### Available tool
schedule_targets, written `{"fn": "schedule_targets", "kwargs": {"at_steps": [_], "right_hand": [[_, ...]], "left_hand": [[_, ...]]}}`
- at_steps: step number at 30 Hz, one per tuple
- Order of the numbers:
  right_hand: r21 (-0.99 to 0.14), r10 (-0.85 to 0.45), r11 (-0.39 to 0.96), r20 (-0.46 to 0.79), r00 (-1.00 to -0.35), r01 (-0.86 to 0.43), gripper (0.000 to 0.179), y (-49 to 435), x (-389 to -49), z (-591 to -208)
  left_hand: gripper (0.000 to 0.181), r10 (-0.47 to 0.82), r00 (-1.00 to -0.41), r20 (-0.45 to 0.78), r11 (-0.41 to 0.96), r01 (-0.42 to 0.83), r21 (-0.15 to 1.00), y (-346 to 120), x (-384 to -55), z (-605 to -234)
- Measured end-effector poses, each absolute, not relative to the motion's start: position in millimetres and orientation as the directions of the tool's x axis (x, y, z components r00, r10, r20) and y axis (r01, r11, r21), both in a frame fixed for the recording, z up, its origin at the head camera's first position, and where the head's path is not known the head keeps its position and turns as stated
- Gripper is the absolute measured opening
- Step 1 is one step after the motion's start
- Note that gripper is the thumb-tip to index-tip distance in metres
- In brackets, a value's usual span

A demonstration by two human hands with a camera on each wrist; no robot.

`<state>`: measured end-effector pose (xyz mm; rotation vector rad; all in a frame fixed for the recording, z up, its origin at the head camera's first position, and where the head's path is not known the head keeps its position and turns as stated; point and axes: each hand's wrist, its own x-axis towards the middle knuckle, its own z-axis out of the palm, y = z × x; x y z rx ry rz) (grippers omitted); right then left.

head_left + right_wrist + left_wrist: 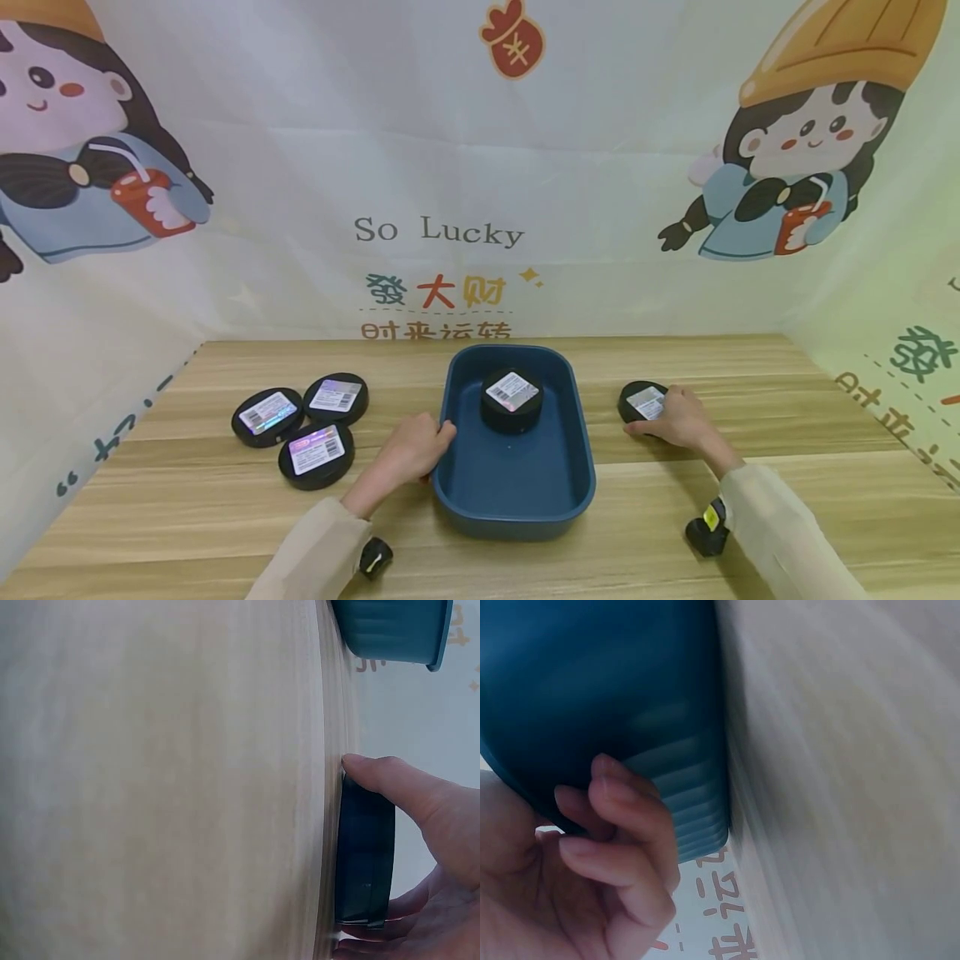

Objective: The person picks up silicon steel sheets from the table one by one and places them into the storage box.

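Observation:
A deep blue rectangular bin (513, 492) stands on the table, with a black round disc-shaped case (512, 421) inside toward its far end, label up. My left hand (422, 446) grips the bin's left rim; in the left wrist view its curled fingers (630, 817) lie against the outer wall. To the right of the bin, my right hand (678, 417) holds another black round case (637, 400) that sits flat on the table. The right wrist view shows the thumb and fingers spanning opposite edges of this case (365, 855). Its label is partly covered by the hand.
Left of the bin lie three more labelled black round cases (335, 398), close together. The wooden table (600, 567) ends at a printed cloth backdrop (300, 183) behind, with cloth at both sides too. Black wrist devices (707, 533) hang at both sleeves.

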<state>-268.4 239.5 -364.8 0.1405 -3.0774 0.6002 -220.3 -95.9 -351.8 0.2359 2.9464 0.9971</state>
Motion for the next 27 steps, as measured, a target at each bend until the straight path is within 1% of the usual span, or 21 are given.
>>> {"fn": "schedule_targets", "kwargs": {"at_steps": [7,15,27], "right_hand": [[-0.356,-0.088,0.93,0.022,-0.996,-0.09,0.074,238.6,-268.5,-364.2],[-0.369,-0.069,0.926,0.038,-0.997,-0.078,0.074,238.5,-268.6,-364.6],[-0.381,-0.077,0.92,0.053,-0.996,-0.091,0.072,240.1,-267.4,-363.7]], "left_hand": [[0.039,0.153,-0.988,0.025,0.782,0.136,0.608,-97.1,-220.4,-352.6],[0.04,0.155,-0.988,0.022,0.786,0.137,0.603,-97.6,-221.3,-352.9],[0.041,0.161,-0.987,0.021,0.78,0.14,0.609,-97.2,-221.6,-352.9]]}}
